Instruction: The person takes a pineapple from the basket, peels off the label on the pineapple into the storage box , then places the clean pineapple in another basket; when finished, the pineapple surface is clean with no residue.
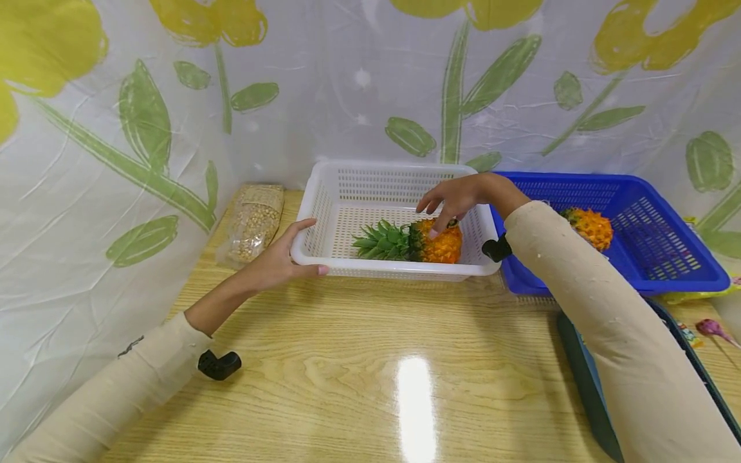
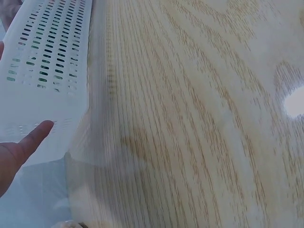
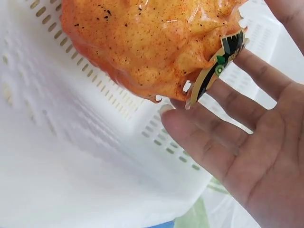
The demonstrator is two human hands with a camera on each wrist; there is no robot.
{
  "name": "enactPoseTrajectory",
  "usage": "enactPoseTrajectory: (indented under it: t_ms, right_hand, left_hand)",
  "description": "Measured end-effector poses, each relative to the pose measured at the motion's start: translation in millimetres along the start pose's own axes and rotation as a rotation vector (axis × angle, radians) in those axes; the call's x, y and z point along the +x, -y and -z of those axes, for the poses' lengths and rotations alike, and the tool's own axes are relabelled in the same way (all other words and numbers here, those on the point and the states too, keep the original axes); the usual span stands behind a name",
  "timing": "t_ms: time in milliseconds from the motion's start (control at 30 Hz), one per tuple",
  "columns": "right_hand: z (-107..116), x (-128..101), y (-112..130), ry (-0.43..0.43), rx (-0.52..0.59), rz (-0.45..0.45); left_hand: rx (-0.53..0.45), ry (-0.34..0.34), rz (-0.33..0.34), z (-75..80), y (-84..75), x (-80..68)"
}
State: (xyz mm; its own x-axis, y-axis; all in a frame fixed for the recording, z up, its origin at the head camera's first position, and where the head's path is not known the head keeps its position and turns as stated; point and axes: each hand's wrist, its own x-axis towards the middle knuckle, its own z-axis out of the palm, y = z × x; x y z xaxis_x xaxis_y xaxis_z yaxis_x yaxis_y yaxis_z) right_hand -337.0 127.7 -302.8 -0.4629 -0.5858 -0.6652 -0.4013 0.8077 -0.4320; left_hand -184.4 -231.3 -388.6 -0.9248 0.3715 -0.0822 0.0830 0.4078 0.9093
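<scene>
A pineapple [image 1: 444, 245] with an orange, peeled-looking body and green leaves lies on its side in a white perforated basket [image 1: 399, 265]. My right hand [image 1: 460, 195] reaches over it, fingers spread and relaxed. In the right wrist view, the fingers [image 3: 232, 102] extend beside the fruit's end, near a black-and-gold tag [image 3: 213, 71]; whether they touch the fruit is unclear. At the basket's left end, my left hand [image 1: 276, 262] rests with thumb and fingers spread about the corner. The left wrist view shows one extended digit [image 2: 35, 137] against the basket's side.
A blue basket [image 1: 666, 283] holding another pineapple [image 1: 593, 228] stands at right, partly behind the right sleeve. Nearer is a dark green container [image 1: 587, 386]. A bag of pale kernels [image 1: 255, 222] lies left of the white basket. A lollipop [image 1: 709, 328] sits far right.
</scene>
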Motion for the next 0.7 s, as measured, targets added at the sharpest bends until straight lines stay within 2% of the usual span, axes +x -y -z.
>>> enactPoseTrajectory:
  t_ms: [333,700]
  right_hand:
    - [0.7,9.1,5.5,0.13,0.009,-0.064]
    - [-2.9,14.3,6.3,0.185,0.049,-0.124]
  left_hand:
    - [0.007,-0.001,0.005,0.2,0.5,0.0]
    - [0.024,-0.003,0.014,0.3,0.2,0.3]
